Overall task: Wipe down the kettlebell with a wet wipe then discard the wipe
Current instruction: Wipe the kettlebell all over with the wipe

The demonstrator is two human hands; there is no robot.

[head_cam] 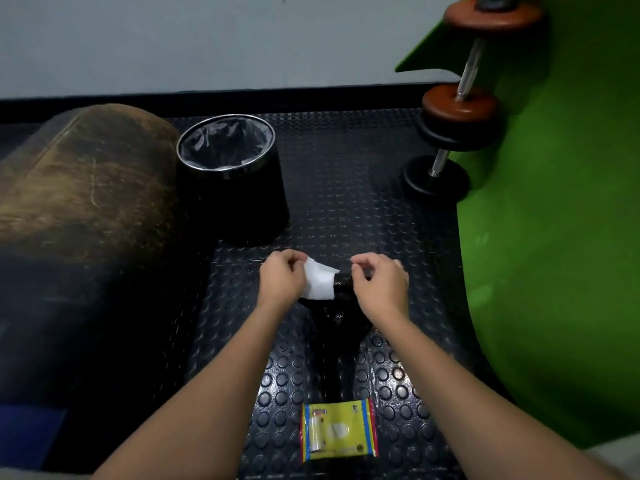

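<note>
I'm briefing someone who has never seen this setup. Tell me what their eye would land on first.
First come the two hands at centre: the left hand pinches a white wet wipe over the black kettlebell, the right hand curled beside it. Next, the bright green panel fills the right side, with dumbbells leaning against it. Behind the hands stands a black lined bin, and a yellow wipe packet lies nearest the viewer.

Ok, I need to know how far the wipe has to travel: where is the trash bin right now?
In the head view, the trash bin stands on the studded floor mat, ahead and left of both hands, beside the worn brown cushion.
</note>
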